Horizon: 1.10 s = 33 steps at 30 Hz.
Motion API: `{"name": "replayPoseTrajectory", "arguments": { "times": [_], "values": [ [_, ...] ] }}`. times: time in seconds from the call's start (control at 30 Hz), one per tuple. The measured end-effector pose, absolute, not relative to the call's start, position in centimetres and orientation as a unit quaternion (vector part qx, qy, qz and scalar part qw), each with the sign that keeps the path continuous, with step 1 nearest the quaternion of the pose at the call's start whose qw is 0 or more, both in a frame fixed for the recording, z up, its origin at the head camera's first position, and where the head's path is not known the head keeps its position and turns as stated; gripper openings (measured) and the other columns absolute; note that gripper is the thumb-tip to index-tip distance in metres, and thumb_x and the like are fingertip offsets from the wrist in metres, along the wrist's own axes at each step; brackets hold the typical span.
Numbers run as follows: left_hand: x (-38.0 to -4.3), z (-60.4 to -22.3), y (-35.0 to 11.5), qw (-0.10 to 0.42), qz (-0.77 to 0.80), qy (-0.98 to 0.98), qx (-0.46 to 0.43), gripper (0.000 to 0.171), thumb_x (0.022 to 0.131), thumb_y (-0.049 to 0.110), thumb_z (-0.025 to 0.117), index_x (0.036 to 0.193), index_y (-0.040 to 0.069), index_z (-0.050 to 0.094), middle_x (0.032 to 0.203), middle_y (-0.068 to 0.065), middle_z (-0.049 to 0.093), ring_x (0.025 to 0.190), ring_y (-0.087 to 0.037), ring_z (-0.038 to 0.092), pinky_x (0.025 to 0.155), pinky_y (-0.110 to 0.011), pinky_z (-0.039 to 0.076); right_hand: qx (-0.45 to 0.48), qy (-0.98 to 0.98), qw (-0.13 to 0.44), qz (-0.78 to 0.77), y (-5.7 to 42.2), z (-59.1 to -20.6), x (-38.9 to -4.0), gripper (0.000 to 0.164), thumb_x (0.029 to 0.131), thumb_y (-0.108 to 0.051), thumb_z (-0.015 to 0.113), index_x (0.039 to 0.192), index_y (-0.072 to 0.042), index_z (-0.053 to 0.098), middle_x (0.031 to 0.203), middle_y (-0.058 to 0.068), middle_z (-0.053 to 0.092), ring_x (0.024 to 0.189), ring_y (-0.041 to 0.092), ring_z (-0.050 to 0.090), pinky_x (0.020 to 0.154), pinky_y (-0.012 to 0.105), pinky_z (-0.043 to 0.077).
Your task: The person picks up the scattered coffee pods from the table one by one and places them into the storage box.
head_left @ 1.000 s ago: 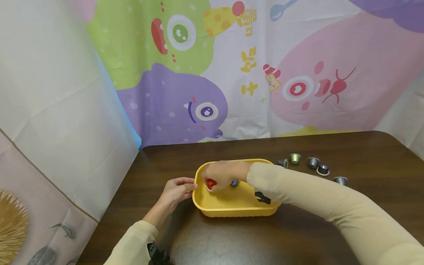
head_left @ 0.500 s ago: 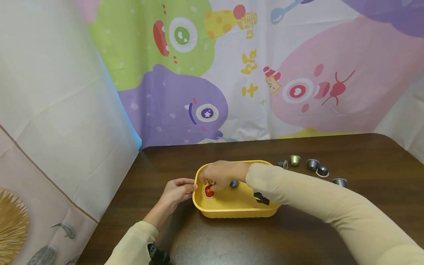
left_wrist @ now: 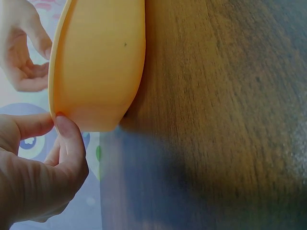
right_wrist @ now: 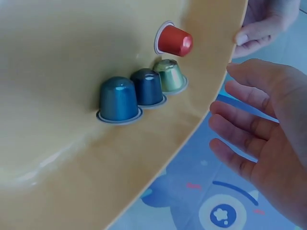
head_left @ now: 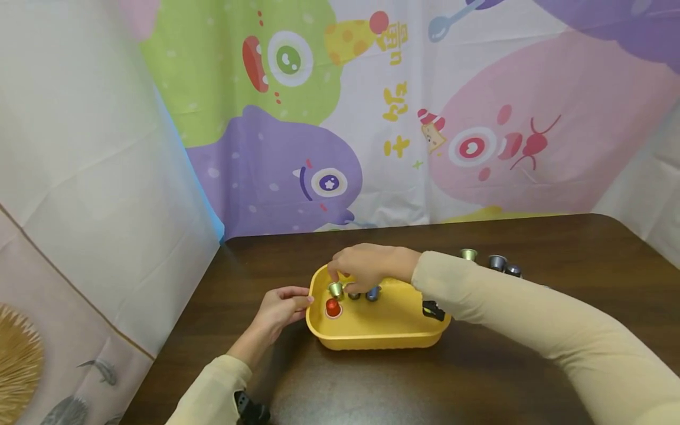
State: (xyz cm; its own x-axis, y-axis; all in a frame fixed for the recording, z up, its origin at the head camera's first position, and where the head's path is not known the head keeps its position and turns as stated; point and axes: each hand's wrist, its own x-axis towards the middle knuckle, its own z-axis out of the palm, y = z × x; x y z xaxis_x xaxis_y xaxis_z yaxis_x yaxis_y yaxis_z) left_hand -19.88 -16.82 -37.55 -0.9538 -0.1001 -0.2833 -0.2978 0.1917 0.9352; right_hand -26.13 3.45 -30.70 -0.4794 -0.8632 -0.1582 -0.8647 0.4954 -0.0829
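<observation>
A yellow plastic tub (head_left: pixel 379 341) stands on the table. My left hand (head_left: pixel 283 308) pinches its left rim between thumb and index finger, as the left wrist view shows. Inside the tub lie a red coffee capsule (head_left: pixel 333 307), a green coffee capsule (right_wrist: pixel 171 78), a dark blue coffee capsule (right_wrist: pixel 148 87) and a blue coffee capsule (right_wrist: pixel 119 99). The green and two blue ones stand in a row on their rims; the red one is beside the green one. Over the tub's far left edge hovers my right hand (head_left: pixel 365 267), holding nothing, its fingers loosely bent and apart from the capsules.
Right of the tub, on the dark wooden table (head_left: pixel 361 389), are a pale green capsule (head_left: pixel 468 254), a grey capsule (head_left: pixel 497 262) and a dark capsule (head_left: pixel 513 270), partly covered by the right sleeve (head_left: pixel 494 292). A cartoon-print cloth (head_left: pixel 393 195) hangs behind the table.
The right hand has let go of the red capsule at the tub's left end and risen up and back. The green and dark capsules in the tub have come into sight. The left hand keeps its hold.
</observation>
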Motion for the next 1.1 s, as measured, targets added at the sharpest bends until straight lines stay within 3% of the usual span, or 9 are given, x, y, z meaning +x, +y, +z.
{"name": "replayPoseTrajectory", "arguments": {
  "times": [0.43, 1.1],
  "values": [
    [-20.2, -37.4, -16.9, 0.078, 0.623, 0.768, -0.123, 0.029, 0.086, 0.003, 0.065, 0.112, -0.008, 0.064, 0.092, -0.008, 0.069, 0.083, -0.014, 0.065, 0.078, -0.029, 0.060, -0.497, 0.867, 0.031, -0.026, 8.1, -29.5, -25.4, 0.022, 0.086, -0.020, 0.068, 0.106, -0.010, 0.063, 0.098, 0.006, 0.064, 0.088, 0.016, 0.057, 0.076, 0.030, 0.051],
    [-19.9, -37.7, -16.9, 0.082, 0.627, 0.765, -0.123, 0.028, 0.086, 0.004, 0.066, 0.112, -0.008, 0.064, 0.095, -0.010, 0.067, 0.084, -0.015, 0.065, 0.079, -0.030, 0.060, -0.443, 0.894, -0.004, -0.061, 15.2, -30.2, -24.5, 0.025, 0.085, -0.022, 0.071, 0.106, -0.011, 0.064, 0.098, 0.004, 0.064, 0.091, 0.016, 0.058, 0.082, 0.034, 0.053]
  ]
}}
